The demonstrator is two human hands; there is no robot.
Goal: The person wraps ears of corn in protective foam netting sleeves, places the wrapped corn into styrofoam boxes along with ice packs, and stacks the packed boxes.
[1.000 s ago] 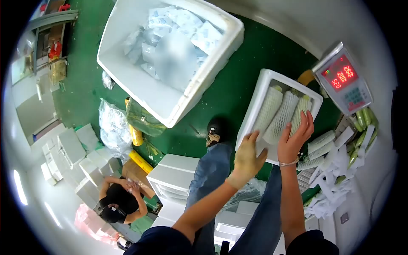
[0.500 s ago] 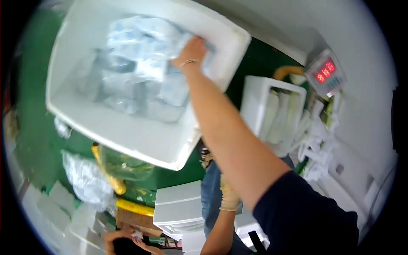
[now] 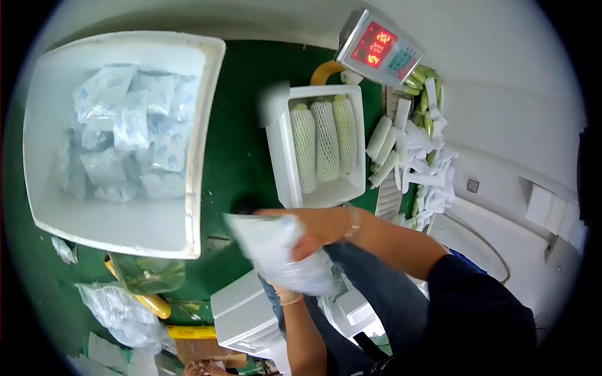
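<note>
My right hand, bare and with a band at the wrist, grips a white ice pack in clear plastic, thumb pressed on its face. My left hand wears a pale glove and is just below the pack, which hides its fingers. A small white foam box stands beyond my right hand. It holds three long, pale green gourds in foam netting. To the left, a large white foam box contains several similar packs.
A scale with red digits sits past the foam box. Netted vegetables and white foam sleeves lie to the right. Plastic bags and a closed foam box are nearer. Another person's hands show at the bottom edge.
My right hand has come out of the large foam box with an ice pack and is now close to my left hand. The view has swung right.
</note>
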